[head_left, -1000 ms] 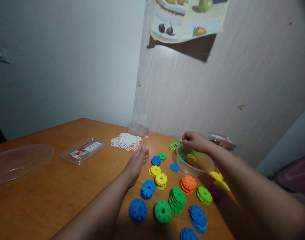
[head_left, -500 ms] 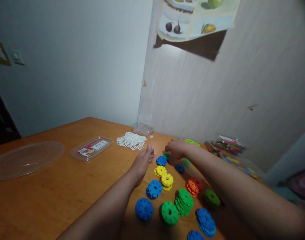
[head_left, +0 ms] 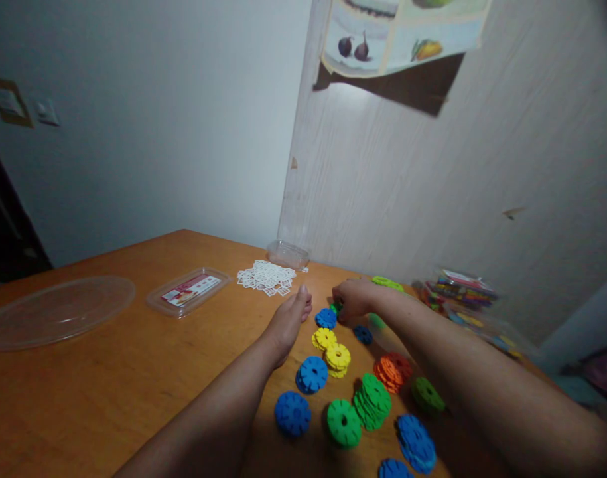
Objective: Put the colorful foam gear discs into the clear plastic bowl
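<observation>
My right hand (head_left: 353, 300) reaches to the far end of the spread of discs. Its fingers are bent down and closed on a green notched disc (head_left: 336, 308), mostly hidden by them. A blue disc stack (head_left: 326, 318) lies just in front of it. My left hand (head_left: 289, 320) rests on its side left of the discs, thumb up and fingers curled, with nothing visible in it. Nearer stand yellow discs (head_left: 337, 357), blue discs (head_left: 312, 374), a leaning green stack (head_left: 372, 401) and orange-red discs (head_left: 392, 372). A dark blue disc (head_left: 363, 334) lies below my right hand.
White lattice pieces (head_left: 266, 277) are heaped by a clear plastic tub (head_left: 288, 255). To the left lie a labelled clear lid (head_left: 190, 292) and an oval clear lid (head_left: 59, 312). Packed plastic containers (head_left: 460, 292) stand at the right, and a wall rises behind the table.
My right hand has lowered slightly, its fingers closing on the green disc. The left hand keeps its place beside the discs. The whole view has shifted a little.
</observation>
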### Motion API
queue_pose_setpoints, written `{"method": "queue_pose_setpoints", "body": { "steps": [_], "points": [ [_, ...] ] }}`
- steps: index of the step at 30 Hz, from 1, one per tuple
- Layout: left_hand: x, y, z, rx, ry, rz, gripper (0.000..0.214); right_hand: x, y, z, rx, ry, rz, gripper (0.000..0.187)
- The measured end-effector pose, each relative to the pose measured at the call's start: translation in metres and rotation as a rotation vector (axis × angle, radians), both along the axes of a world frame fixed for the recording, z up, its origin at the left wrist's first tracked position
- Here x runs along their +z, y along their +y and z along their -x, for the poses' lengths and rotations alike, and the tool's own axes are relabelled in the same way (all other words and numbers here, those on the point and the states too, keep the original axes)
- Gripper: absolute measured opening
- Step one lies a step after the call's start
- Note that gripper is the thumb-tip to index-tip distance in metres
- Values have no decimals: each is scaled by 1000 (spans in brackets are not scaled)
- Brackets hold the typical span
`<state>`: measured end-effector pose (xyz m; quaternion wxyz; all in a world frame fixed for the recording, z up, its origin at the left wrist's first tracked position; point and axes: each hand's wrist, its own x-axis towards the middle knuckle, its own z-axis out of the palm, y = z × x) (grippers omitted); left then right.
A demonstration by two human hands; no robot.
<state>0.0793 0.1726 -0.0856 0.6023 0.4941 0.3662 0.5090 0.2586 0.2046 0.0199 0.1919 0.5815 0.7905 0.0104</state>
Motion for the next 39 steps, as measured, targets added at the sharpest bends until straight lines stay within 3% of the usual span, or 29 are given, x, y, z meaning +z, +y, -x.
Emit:
{"method": "queue_pose_setpoints", "body": {
  "steps": [5,11,17,29,33,39],
  "points": [
    [-1,1,1,-1,-5,13,70,20,-1,-19,-29,148,-96,41],
    [1,0,1,4,-36,33,71,46,-13,-73,-117,205,-222,34],
    [2,0,1,2,-25,33,70,34,-27,-109,-199,166,-182,38],
    [-1,1,2,1,-11,28,72,-3,-24,-102,-243,96,-97,28],
    [0,2,2,-1,-22,30,68,3,-26,-108,-254,125,-139,36],
    [3,0,1,11,-12,40,69,31,-27,-98,-206,165,-252,36]
  ]
}}
